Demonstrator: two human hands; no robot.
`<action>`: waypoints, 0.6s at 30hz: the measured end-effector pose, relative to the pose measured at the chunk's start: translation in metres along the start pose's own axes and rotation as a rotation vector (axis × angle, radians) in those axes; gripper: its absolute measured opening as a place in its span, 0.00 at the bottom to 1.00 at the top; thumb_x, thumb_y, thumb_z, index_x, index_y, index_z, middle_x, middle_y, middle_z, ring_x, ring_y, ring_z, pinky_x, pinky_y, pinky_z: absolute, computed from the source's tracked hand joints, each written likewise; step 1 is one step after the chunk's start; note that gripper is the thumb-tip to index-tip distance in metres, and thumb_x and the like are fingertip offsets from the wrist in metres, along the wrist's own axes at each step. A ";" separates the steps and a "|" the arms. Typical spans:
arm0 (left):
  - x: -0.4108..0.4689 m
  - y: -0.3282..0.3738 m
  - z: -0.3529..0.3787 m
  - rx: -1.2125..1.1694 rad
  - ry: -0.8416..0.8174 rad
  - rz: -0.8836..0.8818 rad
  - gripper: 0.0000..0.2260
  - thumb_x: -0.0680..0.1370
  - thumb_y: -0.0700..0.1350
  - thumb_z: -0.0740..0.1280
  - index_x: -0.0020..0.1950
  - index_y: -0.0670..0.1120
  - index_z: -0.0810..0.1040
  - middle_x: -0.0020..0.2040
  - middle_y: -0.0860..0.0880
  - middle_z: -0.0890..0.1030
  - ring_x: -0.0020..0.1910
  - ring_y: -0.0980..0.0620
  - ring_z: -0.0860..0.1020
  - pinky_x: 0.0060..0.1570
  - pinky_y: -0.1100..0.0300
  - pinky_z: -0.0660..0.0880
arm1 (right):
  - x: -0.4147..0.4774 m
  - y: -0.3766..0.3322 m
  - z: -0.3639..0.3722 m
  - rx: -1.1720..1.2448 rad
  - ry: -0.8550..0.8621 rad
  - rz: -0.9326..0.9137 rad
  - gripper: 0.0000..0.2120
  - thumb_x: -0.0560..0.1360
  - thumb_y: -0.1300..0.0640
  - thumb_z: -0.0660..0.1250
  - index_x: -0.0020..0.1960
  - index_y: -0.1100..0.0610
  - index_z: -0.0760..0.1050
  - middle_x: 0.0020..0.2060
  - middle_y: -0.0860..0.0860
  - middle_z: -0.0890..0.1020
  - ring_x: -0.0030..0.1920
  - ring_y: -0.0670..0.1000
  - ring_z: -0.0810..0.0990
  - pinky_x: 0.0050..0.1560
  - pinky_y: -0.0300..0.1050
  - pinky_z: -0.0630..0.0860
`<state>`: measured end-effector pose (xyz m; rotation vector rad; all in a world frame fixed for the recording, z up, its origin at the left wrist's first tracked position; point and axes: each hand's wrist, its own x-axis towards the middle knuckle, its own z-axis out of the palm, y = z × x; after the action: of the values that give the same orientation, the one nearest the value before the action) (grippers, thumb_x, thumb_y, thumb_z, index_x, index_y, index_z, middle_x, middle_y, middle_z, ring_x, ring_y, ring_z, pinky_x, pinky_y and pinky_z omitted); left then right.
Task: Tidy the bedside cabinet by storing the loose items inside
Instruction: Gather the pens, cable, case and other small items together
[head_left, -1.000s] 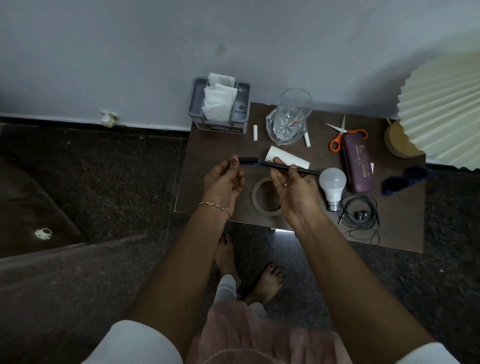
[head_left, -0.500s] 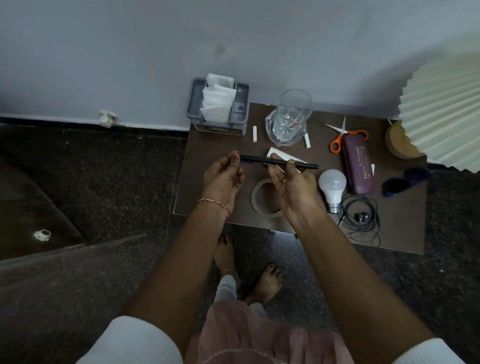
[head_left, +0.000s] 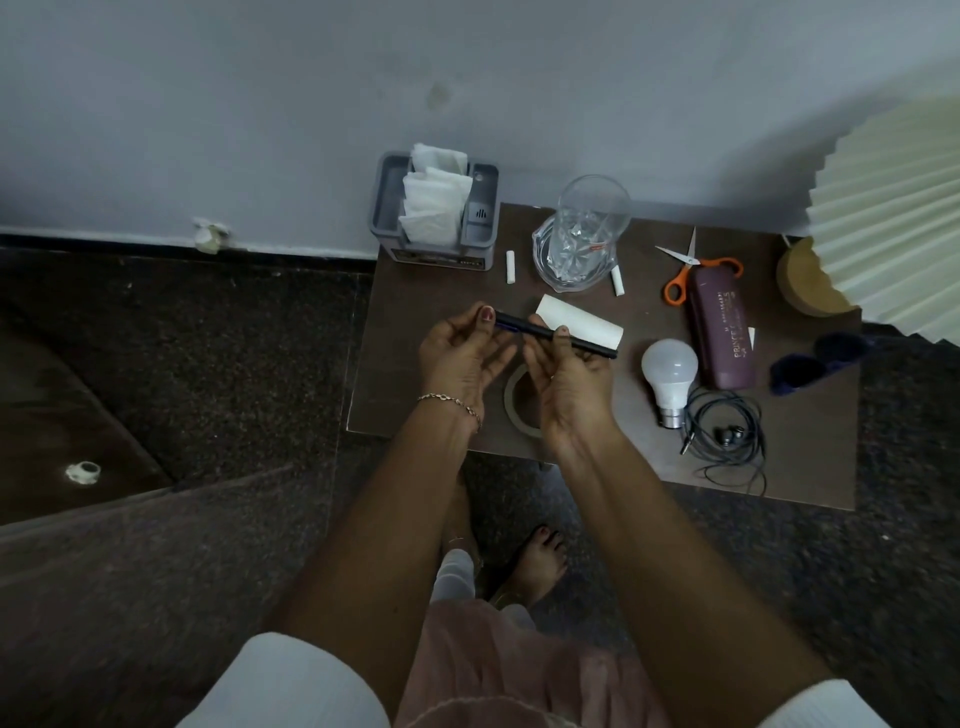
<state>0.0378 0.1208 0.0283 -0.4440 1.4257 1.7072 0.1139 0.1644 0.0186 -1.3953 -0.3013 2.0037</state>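
Note:
I hold a thin black pen (head_left: 540, 330) level above the dark brown bedside cabinet top (head_left: 415, 332). My left hand (head_left: 460, 358) pinches its left end and my right hand (head_left: 569, 376) grips its middle. Below my hands lies a tape ring (head_left: 511, 402), partly hidden. A white card (head_left: 587, 322) lies just behind the pen. Loose on the top are a white light bulb (head_left: 667, 374), a maroon case (head_left: 719, 332), orange-handled scissors (head_left: 685, 273), coiled black earphones (head_left: 727, 434) and dark sunglasses (head_left: 815, 361).
A grey organiser (head_left: 485, 218) with white tissues stands at the back left corner. Beside it a clear glass (head_left: 587, 234) stands on a glass dish, with two small white sticks (head_left: 510, 266) nearby. A pleated lamp shade (head_left: 893, 218) overhangs the right end. My bare feet (head_left: 537, 564) stand below the front edge.
Both hands have drawn closer together along the pen, and the pen's right end has tilted slightly down.

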 end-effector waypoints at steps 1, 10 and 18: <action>0.001 0.001 0.001 0.008 -0.003 0.005 0.03 0.76 0.38 0.68 0.46 0.46 0.76 0.47 0.46 0.80 0.39 0.51 0.81 0.39 0.60 0.81 | -0.001 0.001 0.001 0.020 0.008 0.016 0.16 0.80 0.62 0.61 0.66 0.67 0.69 0.53 0.59 0.82 0.43 0.48 0.84 0.42 0.37 0.81; 0.019 0.015 -0.003 0.106 -0.067 0.020 0.10 0.75 0.33 0.66 0.53 0.44 0.73 0.45 0.46 0.79 0.32 0.56 0.81 0.35 0.64 0.80 | -0.011 0.006 0.012 0.121 0.038 0.148 0.06 0.77 0.63 0.66 0.52 0.65 0.76 0.47 0.59 0.83 0.41 0.49 0.84 0.48 0.39 0.81; 0.047 0.024 -0.028 0.015 0.125 0.008 0.09 0.75 0.31 0.65 0.44 0.46 0.73 0.44 0.46 0.77 0.42 0.49 0.79 0.36 0.64 0.81 | 0.004 0.010 0.017 -0.011 0.204 0.052 0.02 0.76 0.65 0.67 0.46 0.60 0.76 0.44 0.55 0.81 0.42 0.51 0.82 0.49 0.42 0.81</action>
<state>-0.0152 0.1122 0.0015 -0.5457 1.5307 1.6993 0.0934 0.1625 0.0170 -1.6145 -0.1868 1.8829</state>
